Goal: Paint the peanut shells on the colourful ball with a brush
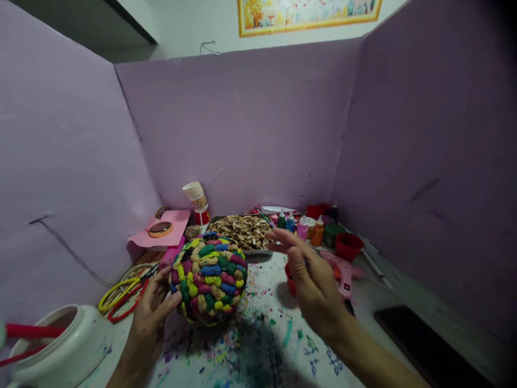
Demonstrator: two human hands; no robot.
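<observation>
A round ball (212,277) covered in painted peanut shells, in blue, green, yellow, magenta, black and tan, is at the middle left above the paint-spotted table. My left hand (155,302) grips its left side, thumb at the front and the other fingers partly hidden behind it. To the right of the ball, my right hand (313,275) is raised with its fingers stretched out and holds nothing. Behind the ball lies a metal tray of peanut shells (244,229). A small red cup (290,280) is partly covered by my right hand.
Paint bottles (302,226), a red bowl (349,246) and a pink glue gun (343,275) lie at the right. A dark phone (424,345) is at the near right. Scissors (123,296), a white pot (64,345) and stacked paper cups (197,202) stand left. Purple panels (242,124) enclose the table.
</observation>
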